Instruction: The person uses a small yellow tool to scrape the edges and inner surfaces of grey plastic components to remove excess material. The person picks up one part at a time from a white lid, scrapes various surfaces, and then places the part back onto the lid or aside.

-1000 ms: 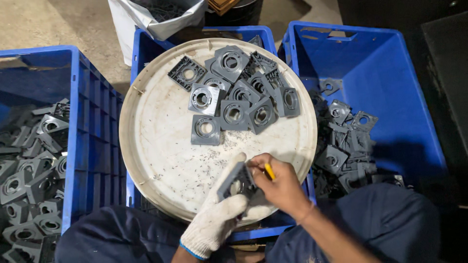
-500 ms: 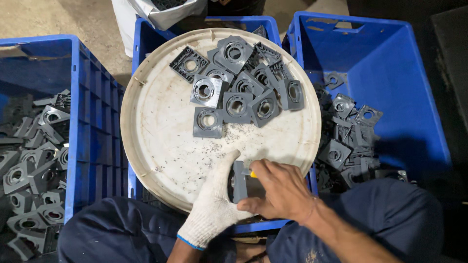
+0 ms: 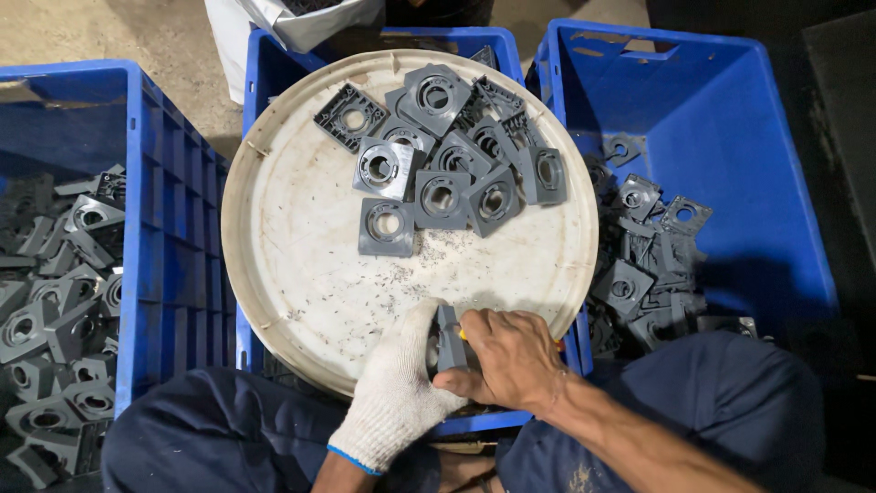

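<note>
Grey plastic part [image 3: 449, 340]: square moulded plate, held on edge at the near rim of the round white lid [image 3: 301, 246], pinched between both hands. Left hand [image 3: 399, 388], in a white knit glove with a blue cuff, curls closed around the part from the left. Right hand [image 3: 509, 358], bare, is closed against the part's right side; a sliver of a yellow tool [image 3: 464, 334] shows by its fingers, though what grips it cannot be told.

Change from half a second ago: the part then lay flatter, broad face up; it now stands edge-on between the hands, which have drawn closer together.

Loose grey parts [image 3: 438, 146]: about a dozen, matt, square with a round central hole and ribbed backs, heaped at the lid's far side, well apart from the hands. Fine dark shavings speckle the lid's scuffed surface.

Left blue crate [image 3: 164, 228]: ribbed plastic wall, filled with like parts. Right blue crate [image 3: 730, 137]: smooth-walled, parts piled at its near left.
</note>
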